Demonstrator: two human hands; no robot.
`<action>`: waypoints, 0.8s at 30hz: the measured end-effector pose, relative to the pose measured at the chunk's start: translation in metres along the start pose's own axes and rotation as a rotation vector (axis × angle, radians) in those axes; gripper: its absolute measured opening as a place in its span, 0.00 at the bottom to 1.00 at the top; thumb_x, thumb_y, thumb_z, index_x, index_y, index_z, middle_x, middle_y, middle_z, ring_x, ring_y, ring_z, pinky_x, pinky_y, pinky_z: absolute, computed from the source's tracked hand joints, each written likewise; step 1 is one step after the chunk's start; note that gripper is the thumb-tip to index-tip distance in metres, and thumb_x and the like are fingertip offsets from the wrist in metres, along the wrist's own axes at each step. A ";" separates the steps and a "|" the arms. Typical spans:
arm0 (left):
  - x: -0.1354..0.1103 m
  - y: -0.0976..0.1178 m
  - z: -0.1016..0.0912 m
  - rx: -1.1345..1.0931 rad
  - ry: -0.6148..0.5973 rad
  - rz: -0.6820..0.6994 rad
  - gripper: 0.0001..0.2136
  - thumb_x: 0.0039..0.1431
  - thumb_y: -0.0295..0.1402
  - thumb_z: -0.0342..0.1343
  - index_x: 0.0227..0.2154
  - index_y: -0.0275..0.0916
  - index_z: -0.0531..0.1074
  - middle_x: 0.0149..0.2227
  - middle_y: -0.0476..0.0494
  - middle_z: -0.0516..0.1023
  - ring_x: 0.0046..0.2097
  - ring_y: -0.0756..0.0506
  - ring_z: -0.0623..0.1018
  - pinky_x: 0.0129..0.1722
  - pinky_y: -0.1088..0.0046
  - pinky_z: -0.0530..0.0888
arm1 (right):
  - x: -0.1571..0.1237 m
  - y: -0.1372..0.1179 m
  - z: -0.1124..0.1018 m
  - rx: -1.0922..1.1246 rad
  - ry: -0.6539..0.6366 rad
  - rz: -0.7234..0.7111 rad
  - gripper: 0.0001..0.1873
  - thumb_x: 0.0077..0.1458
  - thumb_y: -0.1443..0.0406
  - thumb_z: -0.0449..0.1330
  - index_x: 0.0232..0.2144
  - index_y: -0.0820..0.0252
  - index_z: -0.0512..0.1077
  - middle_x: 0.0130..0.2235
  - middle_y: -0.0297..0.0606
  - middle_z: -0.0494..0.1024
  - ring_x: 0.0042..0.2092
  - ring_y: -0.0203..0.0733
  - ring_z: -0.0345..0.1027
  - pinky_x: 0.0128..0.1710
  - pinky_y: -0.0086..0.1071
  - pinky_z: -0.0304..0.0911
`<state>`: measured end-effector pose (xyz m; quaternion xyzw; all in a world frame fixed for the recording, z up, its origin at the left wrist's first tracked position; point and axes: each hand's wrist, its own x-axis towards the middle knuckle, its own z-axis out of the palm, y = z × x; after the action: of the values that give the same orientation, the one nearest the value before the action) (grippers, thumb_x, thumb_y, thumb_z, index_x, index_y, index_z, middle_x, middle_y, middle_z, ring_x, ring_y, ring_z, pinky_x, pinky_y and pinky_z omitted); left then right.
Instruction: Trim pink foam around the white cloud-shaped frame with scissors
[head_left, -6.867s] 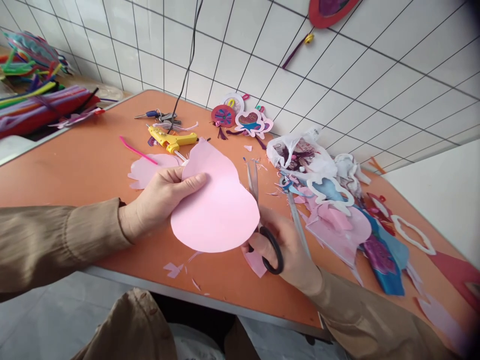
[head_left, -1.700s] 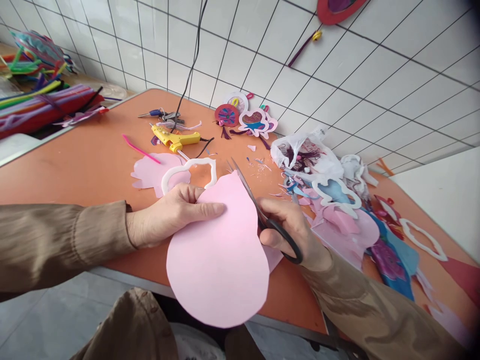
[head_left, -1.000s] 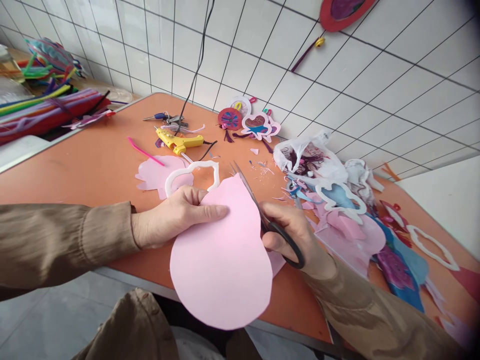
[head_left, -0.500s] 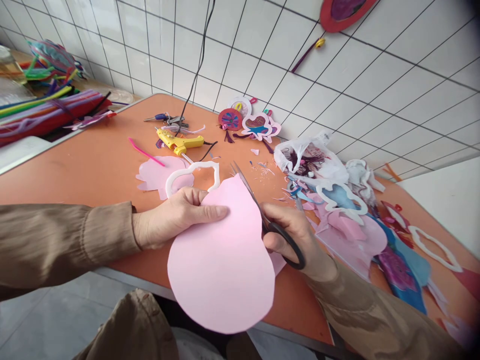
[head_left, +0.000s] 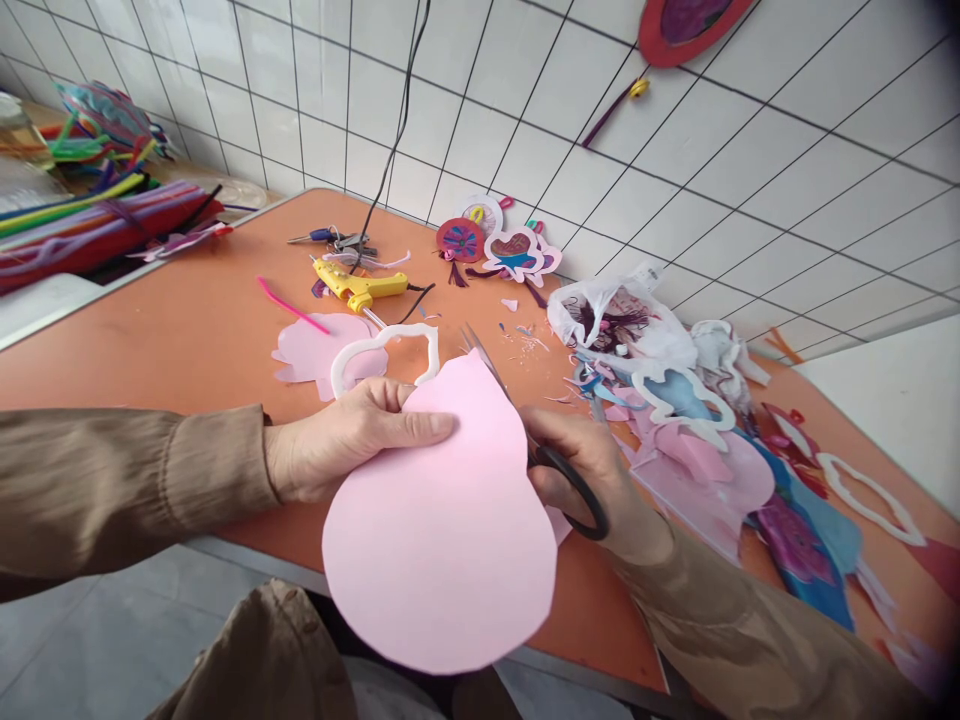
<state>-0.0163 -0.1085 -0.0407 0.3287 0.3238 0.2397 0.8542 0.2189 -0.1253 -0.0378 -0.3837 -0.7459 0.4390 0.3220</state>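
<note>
A rounded sheet of pink paper (head_left: 442, 550), narrower toward its far end, hangs over the near edge of the orange table (head_left: 187, 330). My left hand (head_left: 367, 435) pinches its left side, thumb on top and fingers underneath. In my right hand (head_left: 581, 470) is a pair of scissors (head_left: 566, 485) with black handles. Their blades lie along the paper's right edge, partly hidden behind it, and the tips show just past its far end. Beyond my left hand lie a white cloud-shaped frame (head_left: 352, 350) and a pink scalloped cutout (head_left: 307, 350).
A yellow glue gun (head_left: 364, 285) with a black cord lies behind, near some keys (head_left: 352, 240). Finished ornaments (head_left: 514, 250) rest by the tiled wall. To the right are a white plastic bag (head_left: 630, 320) and paper scraps (head_left: 697, 455); pipe cleaners (head_left: 112, 230) fill the left corner.
The near part of the pink paper has swung slightly lower and spread wider in view. Both hands and the scissors have hardly moved.
</note>
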 end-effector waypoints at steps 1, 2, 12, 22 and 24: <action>0.000 0.000 0.000 -0.005 -0.005 0.001 0.18 0.41 0.41 0.78 0.27 0.31 0.83 0.24 0.43 0.83 0.22 0.50 0.80 0.20 0.81 0.76 | 0.000 0.000 0.000 -0.003 0.001 0.002 0.31 0.53 0.37 0.62 0.25 0.59 0.65 0.23 0.30 0.62 0.24 0.31 0.51 0.22 0.28 0.49; 0.001 0.000 0.000 -0.011 -0.013 0.002 0.17 0.42 0.40 0.78 0.27 0.31 0.83 0.24 0.43 0.83 0.22 0.50 0.80 0.20 0.81 0.76 | 0.000 0.000 0.001 -0.006 0.004 0.004 0.31 0.53 0.37 0.62 0.25 0.59 0.66 0.23 0.30 0.62 0.25 0.32 0.52 0.22 0.28 0.49; 0.004 -0.004 -0.002 -0.023 -0.031 0.010 0.15 0.46 0.39 0.76 0.27 0.31 0.82 0.24 0.43 0.83 0.22 0.49 0.80 0.23 0.78 0.78 | -0.002 0.004 0.001 -0.077 0.023 0.000 0.31 0.55 0.37 0.60 0.24 0.59 0.65 0.22 0.30 0.62 0.24 0.32 0.52 0.21 0.28 0.50; 0.002 -0.004 -0.002 -0.013 -0.038 0.027 0.16 0.45 0.40 0.76 0.24 0.32 0.81 0.23 0.43 0.82 0.21 0.50 0.79 0.21 0.79 0.75 | -0.003 0.007 0.003 -0.104 0.058 0.013 0.27 0.54 0.42 0.64 0.25 0.58 0.70 0.22 0.32 0.65 0.25 0.35 0.57 0.22 0.29 0.55; 0.003 -0.003 -0.002 -0.012 -0.040 0.025 0.16 0.45 0.41 0.76 0.24 0.32 0.81 0.23 0.43 0.82 0.21 0.50 0.78 0.20 0.80 0.75 | -0.004 0.008 0.003 -0.102 0.067 0.012 0.25 0.53 0.43 0.66 0.25 0.58 0.71 0.22 0.32 0.65 0.25 0.36 0.57 0.23 0.30 0.56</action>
<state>-0.0152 -0.1085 -0.0452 0.3325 0.3012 0.2456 0.8593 0.2204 -0.1273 -0.0467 -0.4187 -0.7538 0.3893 0.3240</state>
